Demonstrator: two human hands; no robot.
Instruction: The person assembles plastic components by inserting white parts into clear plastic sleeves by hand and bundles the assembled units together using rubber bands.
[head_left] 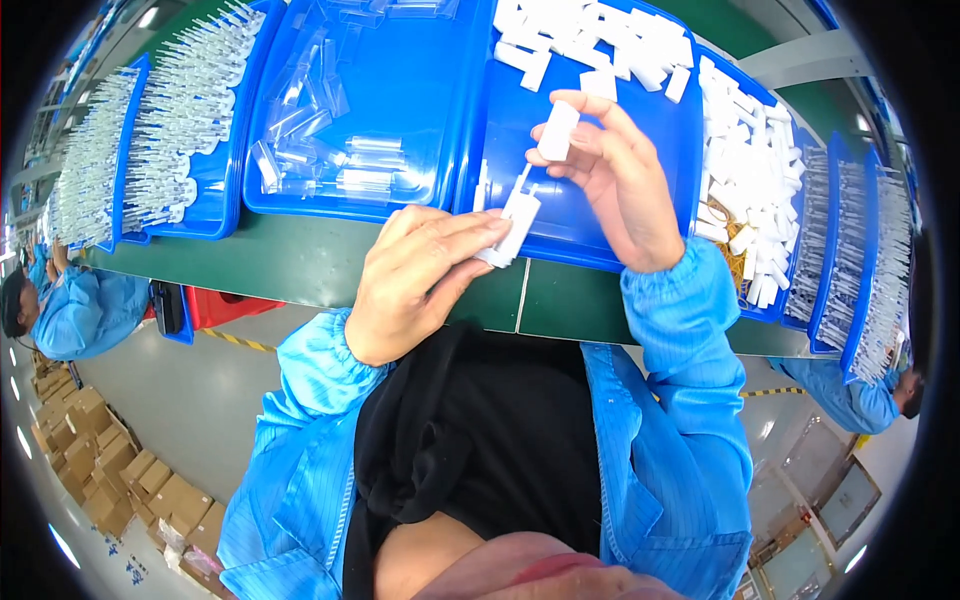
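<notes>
My left hand [415, 275] is closed round a small white plastic piece [520, 218] with a thin stem rising from its upper end. Between the thumb and fingers of my right hand [625, 180] is a white rectangular cap-like piece [559, 131], held just above and to the right of that stem. A narrow gap seems to part the two pieces. Both are over the near part of a blue tray [600, 225], where another slim white piece [482, 185] stands by the left wall. At that tray's far end lies a heap of white rectangular pieces [600, 40].
Left of it, another blue tray [400, 120] holds clear plastic sleeves [310, 100]. Farther left, trays carry rows of pronged white parts [190, 110]. To the right are white pieces [745, 150] with tan bands, then more trays. Co-workers sit at both sides; cardboard boxes [170, 490] stand at lower left.
</notes>
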